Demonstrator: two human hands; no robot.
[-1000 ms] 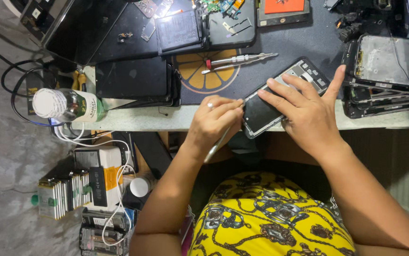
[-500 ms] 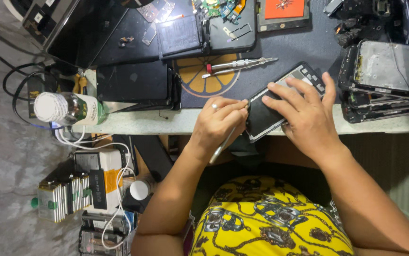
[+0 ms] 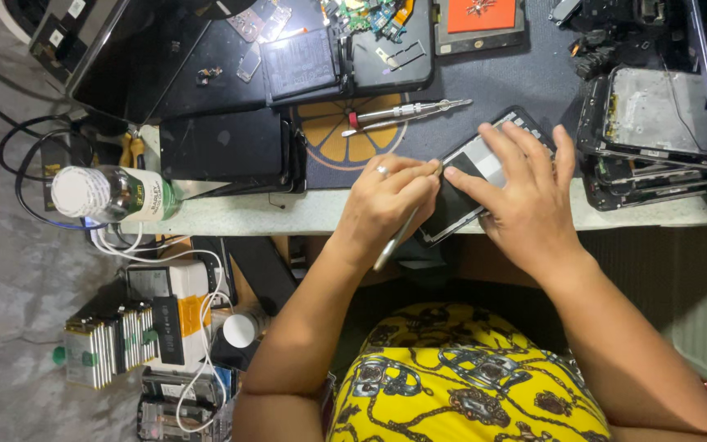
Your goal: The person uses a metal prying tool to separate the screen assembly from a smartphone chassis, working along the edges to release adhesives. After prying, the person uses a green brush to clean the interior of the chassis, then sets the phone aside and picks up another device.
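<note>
Your right hand (image 3: 525,205) presses flat on the opened phone (image 3: 472,176), steadying it at the bench edge (image 3: 288,214), while your left hand (image 3: 386,205) pinches a thin metal tool (image 3: 398,237) pen-style against it.

- The opened phone (image 3: 472,176) lies on the table edge (image 3: 288,214), under the right hand (image 3: 525,200).
- The left hand (image 3: 386,205), just left of it, holds a thin tool (image 3: 398,237).
- Two screwdrivers (image 3: 406,115) lie beyond the hands.
- A bottle (image 3: 112,194) lies far left.
- Stacked phone frames (image 3: 648,135) sit right.
</note>
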